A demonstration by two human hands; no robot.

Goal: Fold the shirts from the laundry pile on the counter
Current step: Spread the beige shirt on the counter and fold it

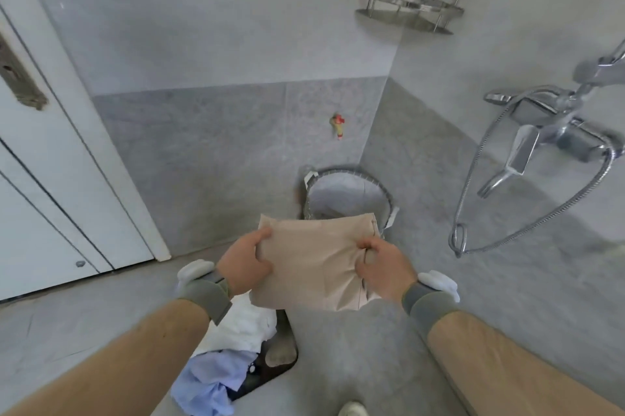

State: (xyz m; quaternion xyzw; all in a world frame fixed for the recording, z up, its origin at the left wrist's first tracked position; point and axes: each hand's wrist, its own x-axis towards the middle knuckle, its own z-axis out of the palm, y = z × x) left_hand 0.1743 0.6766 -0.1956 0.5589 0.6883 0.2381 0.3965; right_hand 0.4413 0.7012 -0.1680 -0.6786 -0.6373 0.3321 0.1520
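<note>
Clearly we have one beige shirt (314, 263) in the air, folded down to a rough rectangle and held out in front of us above the grey floor (355, 348). Our left hand (245, 261) grips its left edge, thumb on top and fingers (262, 255) curled under; our right hand (384, 265) pinches a bunched-up fold at its right edge. So both hands are clenched on the cloth, neither one free.

We judge the shirt light and limp — it sags between the two grips and creases where the right hand gathers it. It will not hold a fold by itself, so it wants support on both side edges, or a flat palm beneath, to keep the layers from sliding apart. The button strip near the upper right edge looks like the only slightly stiffer part.

Counting: one beige shirt in hand; below it a pile (230, 354) with one white garment and one pale blue one visible, lying on a dark mat (280, 358) — whether more lie under them we cannot tell. One wire basket (348, 194) stands in the corner beyond. No tabletop shows in this view.
</note>
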